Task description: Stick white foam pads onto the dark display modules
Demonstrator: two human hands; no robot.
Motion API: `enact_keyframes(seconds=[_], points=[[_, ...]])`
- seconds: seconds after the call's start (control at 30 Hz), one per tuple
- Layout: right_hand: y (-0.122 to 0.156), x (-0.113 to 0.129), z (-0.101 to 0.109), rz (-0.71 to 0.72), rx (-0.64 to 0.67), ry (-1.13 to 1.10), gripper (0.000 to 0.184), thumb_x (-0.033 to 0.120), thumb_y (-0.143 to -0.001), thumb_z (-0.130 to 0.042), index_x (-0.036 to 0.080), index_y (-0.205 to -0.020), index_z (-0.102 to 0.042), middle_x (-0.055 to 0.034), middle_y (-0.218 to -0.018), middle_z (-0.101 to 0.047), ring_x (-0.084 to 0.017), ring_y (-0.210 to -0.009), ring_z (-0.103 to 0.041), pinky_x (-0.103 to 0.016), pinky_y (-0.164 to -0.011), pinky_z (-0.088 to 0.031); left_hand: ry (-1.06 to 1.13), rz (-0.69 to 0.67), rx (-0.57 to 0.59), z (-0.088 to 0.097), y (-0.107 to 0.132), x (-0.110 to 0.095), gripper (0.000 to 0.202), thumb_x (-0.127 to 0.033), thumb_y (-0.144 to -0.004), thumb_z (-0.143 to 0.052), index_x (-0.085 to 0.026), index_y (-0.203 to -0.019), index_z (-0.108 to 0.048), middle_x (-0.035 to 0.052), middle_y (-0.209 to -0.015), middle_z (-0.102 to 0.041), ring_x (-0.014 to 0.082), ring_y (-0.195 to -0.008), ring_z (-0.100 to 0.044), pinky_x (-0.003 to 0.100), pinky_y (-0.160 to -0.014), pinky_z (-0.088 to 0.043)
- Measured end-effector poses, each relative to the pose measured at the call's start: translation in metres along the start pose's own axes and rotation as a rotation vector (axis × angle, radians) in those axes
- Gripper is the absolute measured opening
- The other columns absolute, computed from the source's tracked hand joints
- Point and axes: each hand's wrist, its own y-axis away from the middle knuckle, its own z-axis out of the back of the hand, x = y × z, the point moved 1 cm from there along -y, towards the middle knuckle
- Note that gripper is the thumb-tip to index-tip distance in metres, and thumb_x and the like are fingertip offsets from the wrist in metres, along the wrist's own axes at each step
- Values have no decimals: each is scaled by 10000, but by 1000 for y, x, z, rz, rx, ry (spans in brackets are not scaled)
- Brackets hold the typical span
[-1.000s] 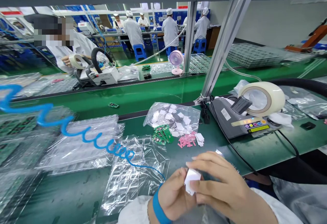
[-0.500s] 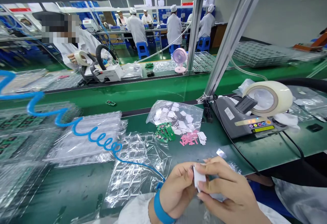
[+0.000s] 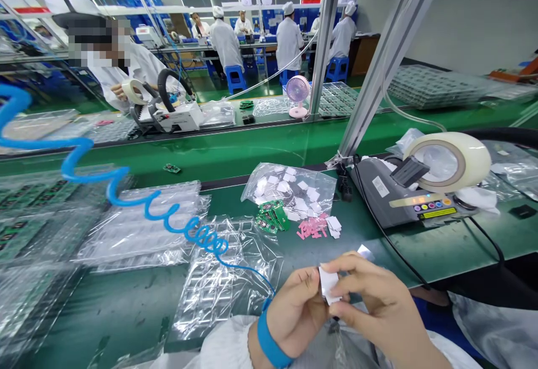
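Both my hands meet low at the front edge of the green bench. My left hand (image 3: 296, 313), with a blue wrist strap (image 3: 269, 344), pinches a small white square pad (image 3: 327, 282) from the left. My right hand (image 3: 378, 307) grips the same pad from the right with thumb and fingertips. Just beyond lie a few green circuit boards (image 3: 271, 217), pink strips (image 3: 313, 227), loose white pads (image 3: 335, 225) and a clear bag of white pads (image 3: 290, 187).
A grey tape dispenser (image 3: 403, 195) with a large tape roll (image 3: 451, 161) stands at the right, its black cable trailing forward. Clear plastic trays (image 3: 138, 226) cover the left. A blue coiled cord (image 3: 126, 201) crosses them. Beyond the conveyor (image 3: 252, 150) a co-worker sits; several others stand farther back.
My hands kept working the white pad between the fingertips, turning it slightly. The view tilted and shifted a little, and the blue coiled cord swung.
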Motion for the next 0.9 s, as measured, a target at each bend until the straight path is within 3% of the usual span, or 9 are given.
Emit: enact_keyframes(seconds=[0.1, 0.23, 0.33, 0.5, 0.6, 0.67, 0.77, 0.83, 0.9], points=[[-1, 0, 1, 36, -4, -2, 75, 213, -708, -704, 247, -713, -638, -25, -871, -700, -176, -749, -623, -282, -619, -520, 6, -21, -14, 0, 1, 1, 310, -392, -655, -706, -86, -694, -673, 42, -625, -578, 104, -585, -504, 215, -564, -363], [-5, 11, 3, 235, -1, 182, 95, 169, -714, -670, 242, -723, -610, -11, -752, -708, -162, -616, -588, -403, -749, -469, -4, -51, -17, -2, 2, 1, 320, -360, -640, -729, -72, -775, -696, 38, -640, -583, 87, -580, -492, 191, -533, -343], [-5, 15, 10, 309, 37, 240, 104, 194, -737, -650, 268, -806, -628, -4, -752, -707, -168, -597, -564, -451, -802, -426, -39, -64, 30, -3, 2, -3, 318, -377, -630, -735, -74, -721, -699, 17, -574, -563, 69, -538, -477, 182, -534, -345], [0, -3, 17, 111, 110, -34, 342, 441, -849, -510, 302, -1159, -550, -60, -1082, -618, -229, -977, -540, -403, -859, -414, -143, 117, 236, -3, 0, -3, 527, -518, -569, -722, -59, -826, -704, 57, -573, -619, 111, -487, -558, 204, -505, -389], [4, -16, 12, 46, 208, -218, 356, 532, -848, -457, 314, -1083, -612, -38, -913, -617, -187, -842, -535, -338, -752, -426, -139, 218, 282, 0, -5, 4, 546, -536, -544, -726, -51, -794, -700, 53, -569, -608, 99, -475, -556, 187, -485, -388], [6, -22, 12, 78, 173, -283, 385, 599, -805, -472, 313, -992, -648, -16, -778, -593, -166, -735, -504, -322, -699, -405, -151, 246, 284, 0, -8, 6, 477, -488, -538, -753, -80, -778, -693, 34, -584, -600, 85, -491, -542, 179, -506, -391], [11, -28, 18, 111, 58, -201, 399, 629, -765, -506, 281, -891, -654, -2, -714, -552, -159, -703, -474, -347, -746, -371, -341, 130, 175, -3, -11, 1, 360, -406, -586, -752, -162, -840, -678, 21, -669, -625, 101, -584, -547, 189, -579, -398], [15, -31, 22, 92, -5, -69, 383, 597, -780, -516, 244, -855, -643, -11, -709, -544, -166, -710, -462, -366, -760, -352, -634, -67, 48, -5, -11, -6, 251, -340, -631, -732, -213, -841, -684, 32, -761, -661, 143, -705, -569, 211, -663, -399], [20, -33, 23, 51, -58, 51, 359, 563, -774, -550, 217, -810, -639, -25, -713, -547, -178, -723, -447, -357, -720, -342, -950, -224, -2, -8, -11, -10, 191, -252, -621, -740, -249, -808, -701, 34, -815, -684, 185, -787, -571, 231, -730, -384]])
